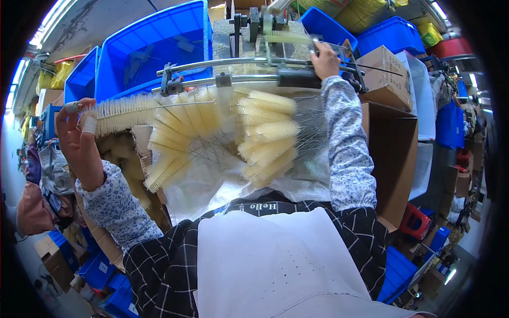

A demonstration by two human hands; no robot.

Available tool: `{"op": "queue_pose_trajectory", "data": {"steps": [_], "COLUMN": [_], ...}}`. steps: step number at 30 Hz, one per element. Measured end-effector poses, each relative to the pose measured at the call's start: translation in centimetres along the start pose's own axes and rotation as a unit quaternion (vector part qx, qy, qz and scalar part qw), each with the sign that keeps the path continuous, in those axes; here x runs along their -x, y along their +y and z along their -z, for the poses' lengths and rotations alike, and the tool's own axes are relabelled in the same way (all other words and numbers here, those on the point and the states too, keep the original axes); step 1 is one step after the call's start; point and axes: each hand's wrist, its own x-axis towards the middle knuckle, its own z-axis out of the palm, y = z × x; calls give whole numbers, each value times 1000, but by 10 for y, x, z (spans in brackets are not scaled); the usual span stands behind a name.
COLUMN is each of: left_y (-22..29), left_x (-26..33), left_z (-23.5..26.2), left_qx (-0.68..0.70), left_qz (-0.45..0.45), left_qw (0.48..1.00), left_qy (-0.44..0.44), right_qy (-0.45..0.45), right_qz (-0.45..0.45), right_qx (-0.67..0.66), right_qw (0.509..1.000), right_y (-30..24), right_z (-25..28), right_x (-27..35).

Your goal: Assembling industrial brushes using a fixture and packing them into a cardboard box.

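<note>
My left hand (79, 140), with white tape on its fingers, pinches the left end of a long cream bristle brush (132, 110). The brush lies roughly level, its twisted wire stem pointing right. At the metal rig, my right hand (324, 61) has its fingers curled at the right end of a second, thinner brush (289, 37); what lies inside the fingers is hidden. Finished-looking brushes lie below the rig in two piles: a fanned pile (172, 143) at left and a stacked pile (270, 130) at right, their bare wire stems showing.
Two steel rods (212, 63) with clamps cross in front of me. A large blue bin (154, 47) stands far left. Open cardboard boxes flank my lap, one box (392, 164) at right. White plastic sheeting (207, 180) lies under the brushes. More blue bins stand behind.
</note>
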Motion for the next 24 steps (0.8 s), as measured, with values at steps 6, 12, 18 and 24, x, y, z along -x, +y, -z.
{"op": "queue_pose_trajectory", "data": {"steps": [6,12,18,24], "left_y": [-12,-5,-10,-12], "left_x": [-9,-30,-36,-20], "left_z": [-20,-70,-116,-216], "left_qx": [70,215,272,262], "left_qz": [32,70,79,106], "left_qw": [996,972,950,946], "left_qy": [47,-70,-130,-156], "right_qy": [-33,-89,-288,-416], "right_qz": [-6,88,27,122], "right_qx": [-43,179,-235,-480], "right_qw": [999,976,928,763], "right_y": [69,92,68,-71], "right_z": [20,35,119,122], "right_x": [-19,-35,7,42]}}
